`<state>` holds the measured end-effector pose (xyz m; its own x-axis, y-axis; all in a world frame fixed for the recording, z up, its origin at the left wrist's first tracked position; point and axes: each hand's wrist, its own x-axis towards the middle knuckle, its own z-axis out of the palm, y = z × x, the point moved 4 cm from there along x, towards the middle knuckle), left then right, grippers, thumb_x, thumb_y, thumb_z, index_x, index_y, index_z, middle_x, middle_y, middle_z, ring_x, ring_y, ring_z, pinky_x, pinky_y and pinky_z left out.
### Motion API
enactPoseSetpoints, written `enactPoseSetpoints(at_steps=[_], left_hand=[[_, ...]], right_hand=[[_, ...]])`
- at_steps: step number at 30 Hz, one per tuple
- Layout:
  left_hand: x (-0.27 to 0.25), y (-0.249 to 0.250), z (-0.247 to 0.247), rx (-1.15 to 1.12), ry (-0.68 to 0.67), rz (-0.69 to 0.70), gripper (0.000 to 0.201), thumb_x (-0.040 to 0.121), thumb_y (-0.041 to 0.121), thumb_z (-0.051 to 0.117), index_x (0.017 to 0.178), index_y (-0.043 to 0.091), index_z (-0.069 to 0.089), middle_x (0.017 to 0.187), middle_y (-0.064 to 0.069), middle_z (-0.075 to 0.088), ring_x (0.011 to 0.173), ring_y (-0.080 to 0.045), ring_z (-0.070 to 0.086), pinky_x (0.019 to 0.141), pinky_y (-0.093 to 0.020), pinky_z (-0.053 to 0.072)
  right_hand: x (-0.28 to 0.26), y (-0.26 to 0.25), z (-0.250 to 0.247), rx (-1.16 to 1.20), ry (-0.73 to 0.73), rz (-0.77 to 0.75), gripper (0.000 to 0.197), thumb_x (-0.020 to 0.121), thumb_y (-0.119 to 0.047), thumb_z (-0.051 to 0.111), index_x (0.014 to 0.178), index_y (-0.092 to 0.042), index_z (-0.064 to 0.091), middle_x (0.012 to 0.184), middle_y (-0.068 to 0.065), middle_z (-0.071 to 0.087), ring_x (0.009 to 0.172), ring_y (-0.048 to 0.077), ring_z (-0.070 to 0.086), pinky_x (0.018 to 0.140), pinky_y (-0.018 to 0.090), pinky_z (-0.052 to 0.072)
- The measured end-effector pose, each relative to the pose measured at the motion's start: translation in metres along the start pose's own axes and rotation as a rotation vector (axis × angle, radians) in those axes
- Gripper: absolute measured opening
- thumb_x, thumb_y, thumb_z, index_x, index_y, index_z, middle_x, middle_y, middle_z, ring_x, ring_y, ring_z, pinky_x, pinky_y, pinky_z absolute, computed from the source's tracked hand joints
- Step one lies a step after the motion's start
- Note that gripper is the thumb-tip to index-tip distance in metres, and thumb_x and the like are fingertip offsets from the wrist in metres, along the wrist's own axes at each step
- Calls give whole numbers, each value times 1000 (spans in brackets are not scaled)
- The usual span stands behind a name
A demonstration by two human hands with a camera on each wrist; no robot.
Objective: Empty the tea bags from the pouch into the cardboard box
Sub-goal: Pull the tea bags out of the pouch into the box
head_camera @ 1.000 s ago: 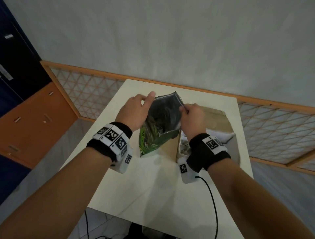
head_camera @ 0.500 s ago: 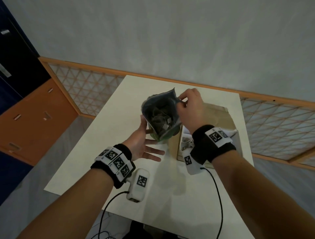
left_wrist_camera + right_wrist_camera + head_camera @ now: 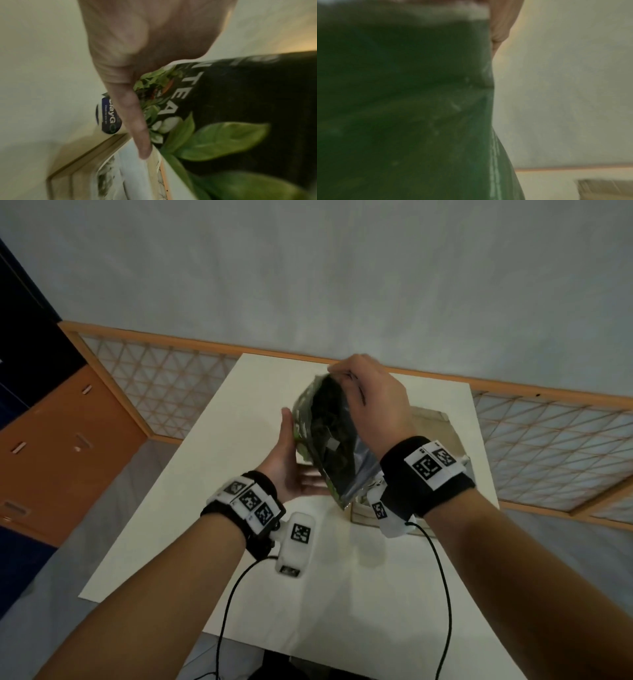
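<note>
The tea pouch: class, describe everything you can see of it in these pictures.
The tea pouch is glossy dark film printed with green leaves and white lettering, silvery inside. It is held tilted above the table, over the cardboard box. The right hand pinches its upper edge; the left hand supports its side with straight fingers.

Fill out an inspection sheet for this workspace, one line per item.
Surface: white table, bare in front.
Job's things: dark green tea pouch held above the table, tilted; cardboard box beside it on the table's right; tea bags not clearly visible.
Clutter: nothing seen.
Grippers: right hand pinches the pouch's upper edge; left hand supports its side with straight fingers.
Cables: black cable hangs from each wrist camera.
Surroundings: wooden lattice railing, grey wall, orange cabinet.
</note>
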<state>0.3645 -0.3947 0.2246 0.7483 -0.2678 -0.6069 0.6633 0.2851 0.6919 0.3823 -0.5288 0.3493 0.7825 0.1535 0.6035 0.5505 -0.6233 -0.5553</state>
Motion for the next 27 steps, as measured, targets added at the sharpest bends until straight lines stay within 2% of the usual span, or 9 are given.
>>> enactPoseSetpoints(at_steps=[2, 4, 6, 8, 12, 17, 19, 22, 27], left_hand=[[3, 21, 9, -20, -103, 72, 104, 64, 99, 39, 136, 26, 57, 138, -20, 59, 121, -42, 60, 94, -61, 53], [0, 43, 22, -120, -254, 176, 99, 66, 93, 49, 137, 23, 58, 141, -16, 59, 129, -38, 55, 108, -59, 42], [1, 63, 28, -223, -319, 268, 85, 84, 81, 39, 135, 16, 57, 132, -14, 64, 122, -31, 60, 107, -49, 44], [8, 74, 29, -256, -337, 301, 84, 91, 77, 32, 141, 12, 50, 131, -16, 63, 123, -32, 57, 110, -48, 41], [22, 71, 25, -214, -290, 296, 85, 89, 76, 41, 145, 13, 49, 143, -18, 55, 137, -35, 47, 118, -51, 32], [25, 70, 29, -234, -277, 351, 70, 95, 66, 40, 139, 13, 55, 136, -16, 60, 131, -32, 53, 113, -47, 39], [28, 70, 28, -206, -252, 366, 66, 96, 63, 41, 137, 13, 57, 136, -16, 61, 131, -32, 53, 114, -47, 40], [39, 60, 18, -136, -144, 317, 67, 93, 65, 48, 138, 17, 59, 138, -15, 62, 131, -32, 56, 115, -50, 40], [46, 44, 4, -143, -113, 282, 66, 93, 64, 49, 138, 18, 59, 138, -15, 62, 129, -32, 57, 109, -47, 45]], right_hand=[[0, -18, -12, 18, 84, -110, 21, 92, -9, 49, 103, -12, 67, 97, 3, 65, 86, 20, 63, 69, 38, 53], [-8, -31, -25, 4, 165, -231, 24, 88, -4, 51, 102, -11, 70, 97, 6, 65, 84, 21, 63, 66, 33, 53], [-17, -28, -29, 1, 196, -276, 29, 82, 1, 53, 101, -10, 71, 102, 7, 66, 90, 20, 63, 70, 29, 54], [-20, -8, -21, 34, 139, -180, 35, 75, 6, 52, 99, -11, 71, 110, 6, 65, 99, 20, 62, 79, 33, 55], [-14, 14, -9, 74, 71, -29, 37, 73, 11, 45, 90, -11, 70, 115, 3, 65, 106, 16, 60, 90, 32, 52], [-15, -5, -27, 115, 151, -129, 36, 71, 9, 40, 88, -6, 68, 114, 5, 65, 103, 12, 58, 86, 20, 50], [-16, 1, -20, 122, 122, -91, 38, 68, 9, 41, 89, -8, 67, 117, 3, 65, 105, 12, 58, 88, 24, 51], [-21, 23, -4, 114, 62, 28, 36, 73, 7, 41, 91, -10, 66, 121, 1, 65, 110, 14, 58, 95, 29, 49], [-20, 26, 2, 115, -25, 37, 33, 79, 8, 41, 92, -11, 65, 122, -1, 64, 111, 16, 58, 96, 33, 48]])
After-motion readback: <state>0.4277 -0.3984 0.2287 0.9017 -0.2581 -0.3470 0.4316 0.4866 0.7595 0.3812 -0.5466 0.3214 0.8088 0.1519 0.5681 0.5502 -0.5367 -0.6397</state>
